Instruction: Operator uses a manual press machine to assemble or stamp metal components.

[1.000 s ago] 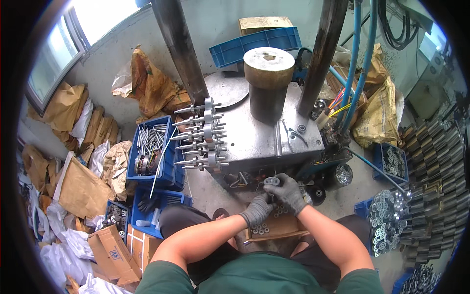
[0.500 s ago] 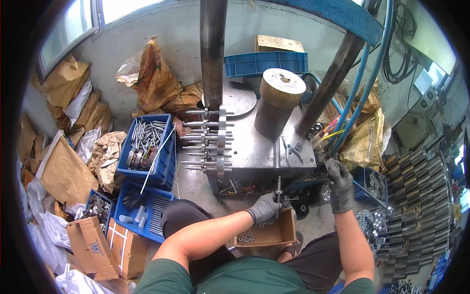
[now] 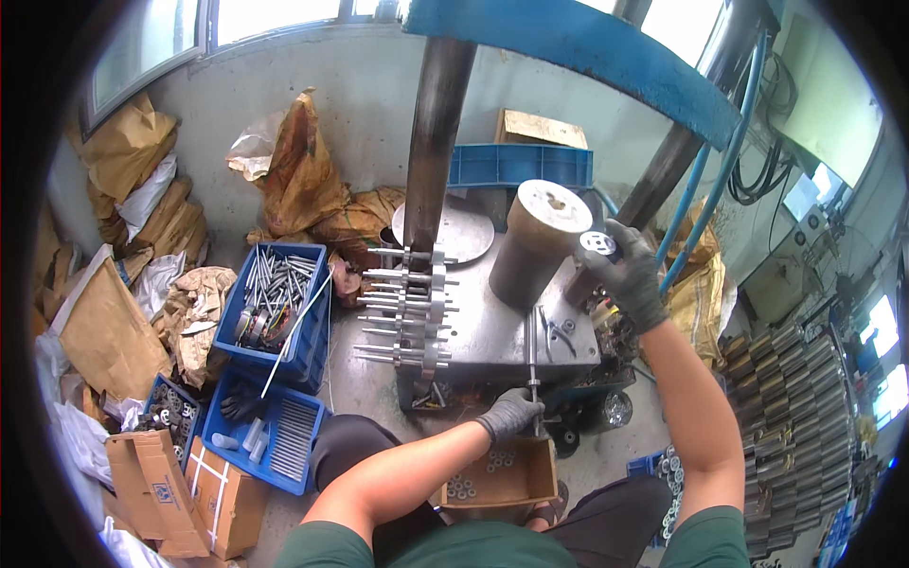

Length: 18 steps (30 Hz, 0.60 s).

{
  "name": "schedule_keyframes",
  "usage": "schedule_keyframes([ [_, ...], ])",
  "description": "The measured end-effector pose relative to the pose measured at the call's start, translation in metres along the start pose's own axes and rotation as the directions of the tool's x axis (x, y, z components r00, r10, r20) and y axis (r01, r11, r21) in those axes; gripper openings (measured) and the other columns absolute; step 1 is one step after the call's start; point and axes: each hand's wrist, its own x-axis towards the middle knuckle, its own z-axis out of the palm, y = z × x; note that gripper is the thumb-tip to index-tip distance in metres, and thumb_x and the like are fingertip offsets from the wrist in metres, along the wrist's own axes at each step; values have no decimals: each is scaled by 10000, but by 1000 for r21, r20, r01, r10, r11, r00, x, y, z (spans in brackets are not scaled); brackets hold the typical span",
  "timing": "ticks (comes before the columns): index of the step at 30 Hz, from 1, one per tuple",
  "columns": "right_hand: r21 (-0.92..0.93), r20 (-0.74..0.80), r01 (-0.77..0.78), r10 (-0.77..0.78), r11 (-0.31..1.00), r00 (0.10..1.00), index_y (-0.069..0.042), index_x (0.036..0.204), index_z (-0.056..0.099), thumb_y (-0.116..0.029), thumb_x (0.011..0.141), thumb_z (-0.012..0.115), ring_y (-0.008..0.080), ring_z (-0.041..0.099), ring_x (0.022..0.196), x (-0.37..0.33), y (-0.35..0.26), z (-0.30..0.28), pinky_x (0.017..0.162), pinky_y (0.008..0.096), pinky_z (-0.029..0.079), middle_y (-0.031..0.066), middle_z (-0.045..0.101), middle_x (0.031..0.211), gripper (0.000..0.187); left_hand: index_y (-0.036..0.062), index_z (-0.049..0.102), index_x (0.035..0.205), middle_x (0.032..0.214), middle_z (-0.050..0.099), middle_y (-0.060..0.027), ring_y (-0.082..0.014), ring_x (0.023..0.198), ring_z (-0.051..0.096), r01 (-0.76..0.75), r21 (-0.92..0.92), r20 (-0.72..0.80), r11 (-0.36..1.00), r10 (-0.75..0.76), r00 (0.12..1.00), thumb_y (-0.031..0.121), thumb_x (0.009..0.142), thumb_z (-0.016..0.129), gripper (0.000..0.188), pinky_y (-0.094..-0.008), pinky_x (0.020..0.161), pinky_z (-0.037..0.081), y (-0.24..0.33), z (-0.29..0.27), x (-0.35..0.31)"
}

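Observation:
My left hand (image 3: 511, 415), in a grey glove, is closed round a slim metal shaft (image 3: 533, 379) that stands upright above a wooden box. A small ring sits on this shaft just above my fingers. Raised beside the thick steel cylinder (image 3: 535, 248), my gloved right hand (image 3: 632, 276) grips a round metal disc (image 3: 597, 243) with a ring of holes in its face. Several shafts carrying round metal cores (image 3: 436, 308) lie in a row along the left edge of the steel press table (image 3: 483, 327). Pliers (image 3: 561, 336) rest near its right edge.
Small rings lie in the wooden box (image 3: 525, 483) between my knees. Blue crates (image 3: 317, 331) of shafts and parts stand at left, near cardboard boxes (image 3: 156, 492). Press columns (image 3: 440, 142) and a blue crossbeam (image 3: 578, 57) rise ahead. Metal cores (image 3: 805, 417) are stacked at right.
My right hand has moved up and forward, bringing the disc into view beside the cylinder. My left hand still holds the shaft. The whole view has tilted upward.

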Motion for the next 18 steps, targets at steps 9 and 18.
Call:
schedule_keyframes([
  [9, -398, 88, -32, 72, 917, 994, -12, 1293, 688, -458, 881, 704, 385, 690, 1082, 69, 20, 51, 1005, 454, 515, 256, 725, 1156, 608, -6, 706, 1150, 955, 732, -81, -180, 832, 661, 51, -28, 37, 998, -50, 998, 249, 946, 717, 327, -339, 796, 545, 15, -3, -3],
  [18, -439, 171, 4, 80, 899, 982, -37, 1010, 766, -407, 941, 663, 378, 698, 1023, 64, 8, 10, 957, 480, 522, 206, 747, 997, 390, 9, 714, 1090, 901, 734, -89, -169, 780, 677, 49, -221, 52, 974, -39, 998, 222, 971, 695, 244, -331, 747, 554, 24, -11, 0],
])
